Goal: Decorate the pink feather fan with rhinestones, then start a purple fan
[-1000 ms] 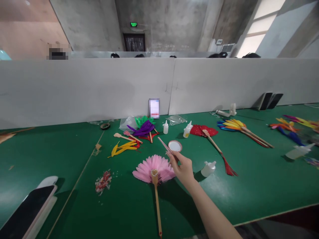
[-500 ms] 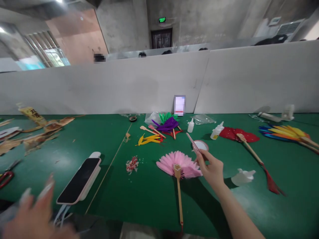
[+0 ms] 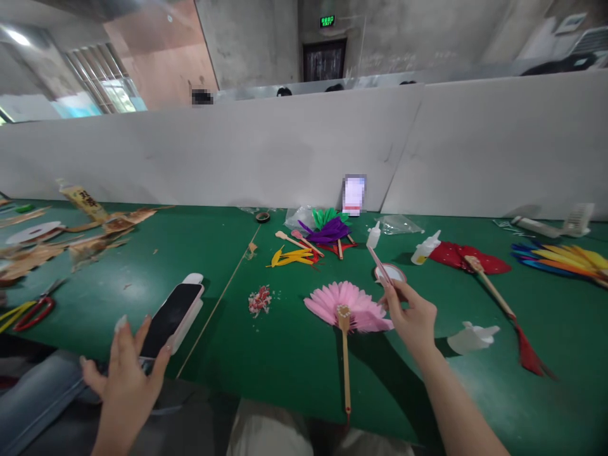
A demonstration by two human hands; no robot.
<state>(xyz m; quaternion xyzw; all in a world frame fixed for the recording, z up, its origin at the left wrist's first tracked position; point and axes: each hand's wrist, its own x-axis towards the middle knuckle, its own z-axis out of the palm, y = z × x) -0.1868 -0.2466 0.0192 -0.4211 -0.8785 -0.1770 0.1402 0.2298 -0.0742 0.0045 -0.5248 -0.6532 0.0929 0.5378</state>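
With its fingers spread, my left hand [image 3: 128, 373] is at the near end of a black-screened phone [image 3: 175, 313], its thumb beside the phone's right edge; whether it touches I cannot tell. My right hand [image 3: 411, 313] pinches a pair of slim pink tweezers [image 3: 379, 263], tips pointing up and away. Just left of that hand lies a pink feather fan [image 3: 344, 301] with a wooden handle and small pale beads at its base. A round white dish [image 3: 394, 273] sits behind the tweezers, partly covered. Red and white bits form a small pile [image 3: 259, 300] left of the fan.
Glue bottles [image 3: 426, 247] stand behind my right hand, and a white bottle [image 3: 472, 338] lies to its right. A red fan [image 3: 470, 258] and a multicoloured fan [image 3: 565, 259] lie rightward. Purple feathers [image 3: 325, 230] are farther back. Scissors [image 3: 40, 307] lie left, before a white partition [image 3: 213, 158].
My left hand has moved right and up from the lower left corner to the phone. My right hand still holds the tweezers. The view has shifted slightly.
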